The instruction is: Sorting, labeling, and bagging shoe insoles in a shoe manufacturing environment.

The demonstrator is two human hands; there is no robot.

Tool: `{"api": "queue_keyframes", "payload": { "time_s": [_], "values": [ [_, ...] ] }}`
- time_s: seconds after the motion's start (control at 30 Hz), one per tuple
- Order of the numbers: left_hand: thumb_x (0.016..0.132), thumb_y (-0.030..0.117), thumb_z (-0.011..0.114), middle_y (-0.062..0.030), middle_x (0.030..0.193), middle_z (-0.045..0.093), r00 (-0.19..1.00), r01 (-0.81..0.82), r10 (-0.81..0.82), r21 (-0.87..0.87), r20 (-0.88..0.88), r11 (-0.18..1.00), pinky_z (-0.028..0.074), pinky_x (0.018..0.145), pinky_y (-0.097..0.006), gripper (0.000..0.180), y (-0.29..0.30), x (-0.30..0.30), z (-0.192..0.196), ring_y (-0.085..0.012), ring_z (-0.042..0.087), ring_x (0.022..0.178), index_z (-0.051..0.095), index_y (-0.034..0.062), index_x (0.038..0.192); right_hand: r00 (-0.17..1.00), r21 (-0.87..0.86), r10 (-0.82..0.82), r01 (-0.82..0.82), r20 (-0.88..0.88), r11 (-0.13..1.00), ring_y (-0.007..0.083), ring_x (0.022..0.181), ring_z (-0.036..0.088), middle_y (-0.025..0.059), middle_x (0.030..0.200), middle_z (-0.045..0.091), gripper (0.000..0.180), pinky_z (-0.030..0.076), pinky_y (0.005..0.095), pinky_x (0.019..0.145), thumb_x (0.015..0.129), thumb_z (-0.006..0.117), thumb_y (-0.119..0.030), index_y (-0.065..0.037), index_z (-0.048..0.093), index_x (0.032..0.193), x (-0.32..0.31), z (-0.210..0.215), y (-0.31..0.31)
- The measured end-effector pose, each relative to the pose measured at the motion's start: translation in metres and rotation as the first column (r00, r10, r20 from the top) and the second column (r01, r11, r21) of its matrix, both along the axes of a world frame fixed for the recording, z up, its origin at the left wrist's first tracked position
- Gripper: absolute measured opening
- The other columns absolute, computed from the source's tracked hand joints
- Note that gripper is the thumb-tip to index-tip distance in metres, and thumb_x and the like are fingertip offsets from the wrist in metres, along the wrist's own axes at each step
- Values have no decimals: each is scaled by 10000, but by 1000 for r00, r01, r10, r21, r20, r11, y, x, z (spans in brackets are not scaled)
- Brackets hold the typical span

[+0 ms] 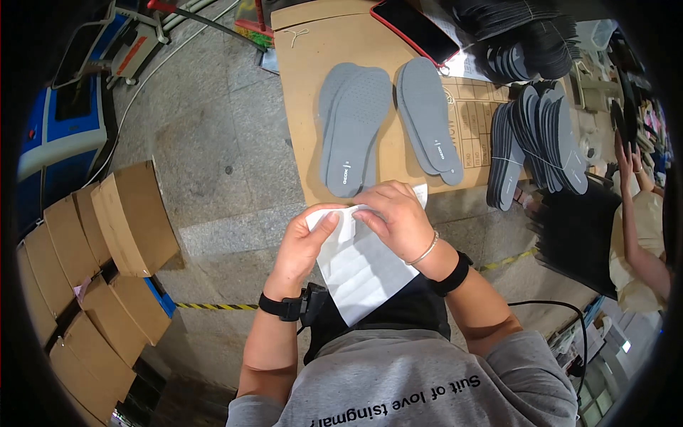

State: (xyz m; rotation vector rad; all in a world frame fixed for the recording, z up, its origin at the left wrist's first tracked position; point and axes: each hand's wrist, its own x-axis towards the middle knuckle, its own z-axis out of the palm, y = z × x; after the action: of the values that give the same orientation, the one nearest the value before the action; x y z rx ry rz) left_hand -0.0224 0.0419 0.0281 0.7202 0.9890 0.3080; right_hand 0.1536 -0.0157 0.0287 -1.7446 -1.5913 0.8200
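Note:
A thin white sheet [363, 274] with fold lines hangs down in front of my body. It looks like paper or thin fabric; I cannot tell which. My left hand [302, 242] pinches its upper left edge between thumb and fingers. Along the same top edge, my right hand [397, 219] is closed on the sheet, thumb bent inward, and a small white corner shows beyond the fingers. Just past my hands lie two overlapping grey insoles [359, 117] on the cardboard-topped table [302, 92]. Another overlapping pair of grey insoles [425, 117] is to their right.
Bundled dark insoles [544, 135] stand at the table's right, with more insole stacks [519, 21] behind. A red-edged phone [415, 32] rests at the far edge. Cardboard boxes [135, 217] are piled on the left. Another person's arm [629, 213] is at the right.

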Motion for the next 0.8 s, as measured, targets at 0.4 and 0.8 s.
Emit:
{"api": "queue_keyframes", "payload": {
  "time_s": [0.4,0.8],
  "values": [
    [889,159,568,-54,922,641,998,-65,64,-37,-28,997,464,733,-238,199,-6,4,-6,-89,579,805,601,0,1004,955,311,-80,-14,285,950,224,821,565,34,882,611,183,437,344,750,621,669,-30,-76,644,797,-5,-4,-9],
    [895,126,518,-115,1046,619,930,279,-68,574,-360,770,466,786,-295,161,-4,-1,-5,-219,613,885,608,11,964,945,-48,-192,186,-264,981,306,988,525,146,1042,577,76,406,377,867,755,640,-89,-38,606,800,16,-6,30]
  ]
}}
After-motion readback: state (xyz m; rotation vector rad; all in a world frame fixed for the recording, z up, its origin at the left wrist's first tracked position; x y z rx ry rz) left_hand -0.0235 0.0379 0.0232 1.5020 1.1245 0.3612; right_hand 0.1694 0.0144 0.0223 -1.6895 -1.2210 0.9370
